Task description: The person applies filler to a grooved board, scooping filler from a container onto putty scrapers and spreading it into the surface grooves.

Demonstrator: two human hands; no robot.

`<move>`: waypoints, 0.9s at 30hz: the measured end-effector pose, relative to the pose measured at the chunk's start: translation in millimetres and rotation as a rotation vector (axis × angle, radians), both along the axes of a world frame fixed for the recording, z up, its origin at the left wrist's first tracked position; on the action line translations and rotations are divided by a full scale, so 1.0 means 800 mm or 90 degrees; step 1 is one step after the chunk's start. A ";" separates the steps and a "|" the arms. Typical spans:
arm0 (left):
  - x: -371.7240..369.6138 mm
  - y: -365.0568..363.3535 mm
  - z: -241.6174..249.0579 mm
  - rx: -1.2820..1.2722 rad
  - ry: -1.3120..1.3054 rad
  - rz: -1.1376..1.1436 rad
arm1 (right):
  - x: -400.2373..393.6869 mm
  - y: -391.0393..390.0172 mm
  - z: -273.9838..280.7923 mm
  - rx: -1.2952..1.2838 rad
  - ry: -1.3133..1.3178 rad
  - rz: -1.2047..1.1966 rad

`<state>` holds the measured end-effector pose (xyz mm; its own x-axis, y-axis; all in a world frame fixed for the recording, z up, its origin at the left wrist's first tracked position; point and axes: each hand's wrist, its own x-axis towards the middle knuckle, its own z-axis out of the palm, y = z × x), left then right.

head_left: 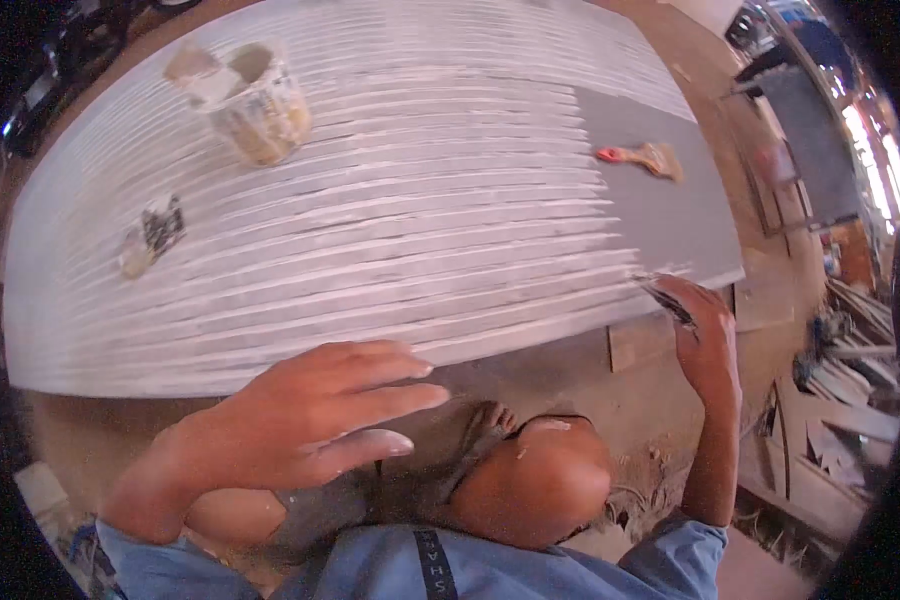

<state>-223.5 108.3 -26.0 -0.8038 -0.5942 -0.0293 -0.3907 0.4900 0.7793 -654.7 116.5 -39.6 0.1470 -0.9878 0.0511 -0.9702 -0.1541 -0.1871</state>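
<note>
My right hand (698,312) is curled around a dark, pale-smeared piece (673,303) at the near right edge of a large board (390,210), in the head view. My left hand (345,405) is open and holds nothing, palm down, fingers spread toward the right, fingertips whitened, by the board's near edge. Thin white ridges run side to side across most of the board, stopping at a smooth grey patch on the right. On that patch lies a paintbrush (652,160), its red handle end pointing left. In the way on the ridged part, toward the far left, stands a smeared bucket (270,118) with a pale object (196,72) at its rim. Nearer me, on the left, sits a small black-and-white item (162,224) beside a yellowish lump (134,256). Below are my bare knees and blue shirt (530,560); wood scraps (850,400) lie on the floor at right. My grip hides most of the dark piece, so its shape is unclear. Blur obscures the bucket's contents, and the round black border cuts off the surroundings.
</note>
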 end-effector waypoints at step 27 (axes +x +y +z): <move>0.021 0.099 -0.020 -0.187 0.227 -0.148 | 0.378 -0.321 -0.046 0.021 0.085 0.288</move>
